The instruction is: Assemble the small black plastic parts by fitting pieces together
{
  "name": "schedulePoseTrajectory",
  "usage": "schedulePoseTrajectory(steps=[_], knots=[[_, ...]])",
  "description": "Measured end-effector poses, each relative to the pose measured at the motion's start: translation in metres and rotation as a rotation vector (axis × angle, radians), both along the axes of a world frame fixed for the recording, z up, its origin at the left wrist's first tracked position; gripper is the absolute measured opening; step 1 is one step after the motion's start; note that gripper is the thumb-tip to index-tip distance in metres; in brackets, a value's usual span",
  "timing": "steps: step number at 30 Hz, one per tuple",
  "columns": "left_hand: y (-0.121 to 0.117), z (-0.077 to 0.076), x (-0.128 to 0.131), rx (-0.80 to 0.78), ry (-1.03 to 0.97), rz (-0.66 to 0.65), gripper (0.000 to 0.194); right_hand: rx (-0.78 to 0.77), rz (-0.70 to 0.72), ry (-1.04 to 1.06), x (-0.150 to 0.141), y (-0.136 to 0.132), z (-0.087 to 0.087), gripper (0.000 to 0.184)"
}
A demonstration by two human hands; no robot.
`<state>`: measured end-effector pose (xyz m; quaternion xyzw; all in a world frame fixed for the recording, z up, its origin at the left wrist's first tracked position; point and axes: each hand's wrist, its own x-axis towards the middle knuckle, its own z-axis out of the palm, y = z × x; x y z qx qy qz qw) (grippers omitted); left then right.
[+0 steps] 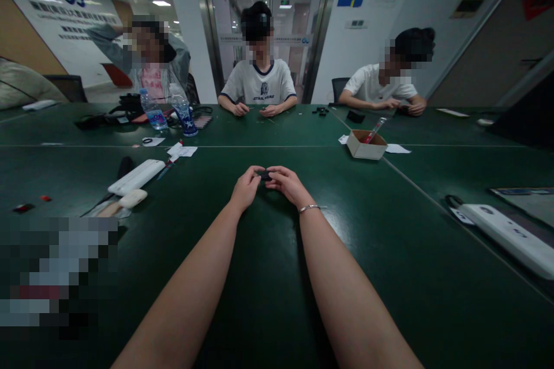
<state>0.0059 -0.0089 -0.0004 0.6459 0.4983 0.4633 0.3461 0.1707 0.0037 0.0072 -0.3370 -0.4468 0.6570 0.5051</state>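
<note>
Both my arms reach forward over the dark green table [268, 277]. Between my fingertips is a small black piece [265, 175], too small and dark for me to tell its kind. My left hand [247, 185] pinches its left end, thumb and fingers closed. From the other side my right hand [285, 183] grips the right end, with a silver bracelet [310, 207] on that wrist. The hands nearly meet, just above or on the tabletop; I cannot tell which. My fingers cover part of the piece.
An open cardboard box [367, 145] with a red-and-clear tool stands ahead right. Left are a white power bank-like case [137, 177], paper slips [182, 151] and two bottles [185, 112]. A white device [506, 233] lies right. Three people sit across the table.
</note>
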Motion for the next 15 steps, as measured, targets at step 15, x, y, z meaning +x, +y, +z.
schedulePoseTrajectory(steps=[15], knots=[[-0.0009,0.0008,0.0012,-0.005,0.026,0.031,0.03,-0.014,-0.005,0.001,-0.0003,-0.0001,0.0003,0.017]])
